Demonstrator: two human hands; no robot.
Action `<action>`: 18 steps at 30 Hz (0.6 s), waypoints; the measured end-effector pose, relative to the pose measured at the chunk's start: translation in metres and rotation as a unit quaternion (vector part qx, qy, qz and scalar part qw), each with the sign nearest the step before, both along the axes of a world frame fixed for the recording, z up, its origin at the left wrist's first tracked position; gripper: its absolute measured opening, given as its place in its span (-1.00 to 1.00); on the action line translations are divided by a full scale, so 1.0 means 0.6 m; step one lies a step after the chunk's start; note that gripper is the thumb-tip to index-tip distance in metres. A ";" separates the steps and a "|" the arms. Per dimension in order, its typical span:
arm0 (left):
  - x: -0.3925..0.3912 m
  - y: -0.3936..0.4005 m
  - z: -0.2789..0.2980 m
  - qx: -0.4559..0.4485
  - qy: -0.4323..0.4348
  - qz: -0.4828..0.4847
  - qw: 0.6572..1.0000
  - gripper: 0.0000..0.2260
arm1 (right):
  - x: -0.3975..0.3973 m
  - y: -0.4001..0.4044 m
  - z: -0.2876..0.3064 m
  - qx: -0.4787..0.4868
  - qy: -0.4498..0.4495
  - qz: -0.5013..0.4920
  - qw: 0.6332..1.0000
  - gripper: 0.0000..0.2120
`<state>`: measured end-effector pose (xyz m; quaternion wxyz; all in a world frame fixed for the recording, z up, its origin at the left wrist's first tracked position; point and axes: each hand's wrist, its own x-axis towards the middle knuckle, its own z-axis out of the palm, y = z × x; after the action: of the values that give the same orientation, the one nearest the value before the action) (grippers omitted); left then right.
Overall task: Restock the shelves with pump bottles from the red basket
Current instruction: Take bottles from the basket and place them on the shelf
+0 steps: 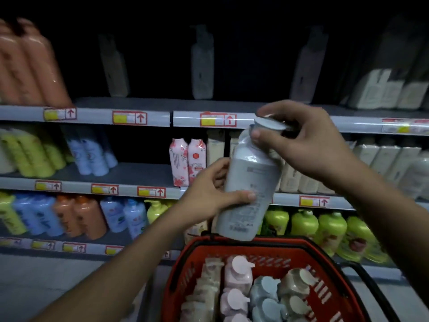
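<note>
Above the red basket (185, 259), a pale blue-grey pump bottle (250, 182) is held tilted in mid-air, its base just over the basket's far rim and its top leaning right toward the shelf edge. The left hand (209, 194) grips the bottle's lower body, thumb across the printed label and the other fingers curled round behind it. The right hand (308, 145) pinches the pump cap (270, 124) from above, forefinger over the top and thumb pressed against the neck. Inside the basket more pump bottles stand upright and close-packed in rows: cream ones (206, 287) at the left, pink ones (236, 275) next, pale blue ones (264, 291), then beige ones (294, 284) nearest the right wall. A black basket handle (371, 287) lies down along the right side. Behind the held bottle, the top shelf (144, 105) has open dark room, with three lone pump bottles (202, 63) standing well apart at its back; orange bottles (32, 66) crowd its left end and white packs (383, 91) its right. The middle shelf (130, 173) carries yellow, blue and pink floral bottles (188, 159) with a gap between the blue and the pink. Green bottles (329, 228) fill the lowest shelf just beyond the basket, and price tags (130, 117) line the shelf edges.
</note>
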<state>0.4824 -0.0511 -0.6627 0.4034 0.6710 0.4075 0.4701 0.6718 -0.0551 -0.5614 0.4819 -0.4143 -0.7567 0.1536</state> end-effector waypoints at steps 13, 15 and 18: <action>-0.064 -0.040 0.137 0.007 -0.171 0.045 0.984 -0.44 | -0.039 -0.031 -0.011 -0.103 0.002 0.057 0.993 -0.48; -0.070 -0.038 0.141 0.005 -0.179 0.039 0.983 -0.43 | -0.049 -0.018 -0.034 -0.127 -0.003 0.078 0.989 -0.44; -0.075 -0.028 0.138 -0.009 -0.183 0.030 0.983 -0.45 | -0.065 0.004 -0.055 -0.147 0.041 0.104 0.983 -0.38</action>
<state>0.4377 -0.0676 -0.5801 0.4631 0.5576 0.3506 0.5931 0.6331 -0.0530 -0.5945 0.4279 -0.3928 -0.7442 0.3298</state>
